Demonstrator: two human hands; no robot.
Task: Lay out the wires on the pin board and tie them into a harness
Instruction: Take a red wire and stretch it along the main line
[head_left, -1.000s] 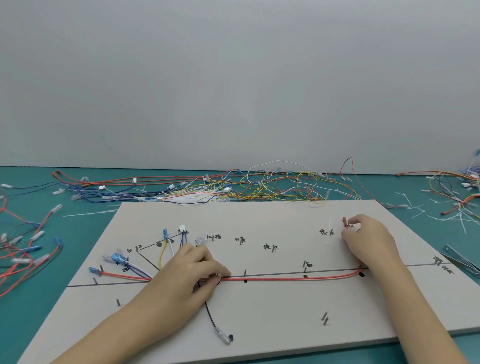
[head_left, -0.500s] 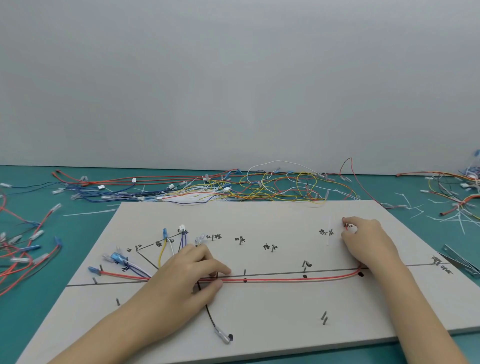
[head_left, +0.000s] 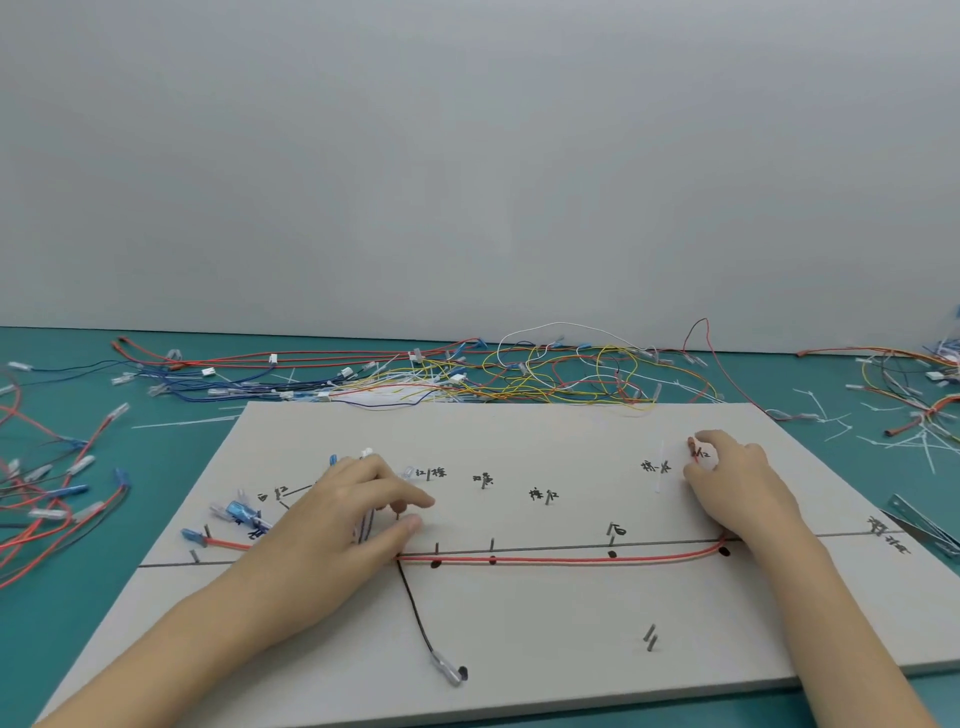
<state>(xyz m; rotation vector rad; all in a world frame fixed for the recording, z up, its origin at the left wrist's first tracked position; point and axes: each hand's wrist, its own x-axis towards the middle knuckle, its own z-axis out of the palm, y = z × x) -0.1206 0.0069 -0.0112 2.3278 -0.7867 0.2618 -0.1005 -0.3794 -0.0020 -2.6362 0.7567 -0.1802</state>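
The grey pin board (head_left: 519, 623) lies in front of me with pins and handwritten labels. A red wire (head_left: 561, 560) runs along its black line from my left hand to a bend under my right hand. My left hand (head_left: 343, 525) rests over the wire branches at the board's left, index finger and thumb straight and slightly apart, holding nothing I can see. My right hand (head_left: 737, 483) pinches the red wire's end (head_left: 692, 446) by a pin at the upper right. A black wire (head_left: 415, 613) drops to a clear terminal (head_left: 449, 667). Blue terminals (head_left: 236, 512) fan out left.
A tangle of loose yellow, red, blue and white wires (head_left: 519, 374) lies behind the board. More wires (head_left: 47, 499) lie on the green table at left, and others (head_left: 924, 395) with white cable ties (head_left: 831, 421) at right. A blue tool (head_left: 924, 525) lies by the board's right edge.
My left index finger and thumb have lifted off the red wire and spread apart. My right hand has stayed at the wire's end.
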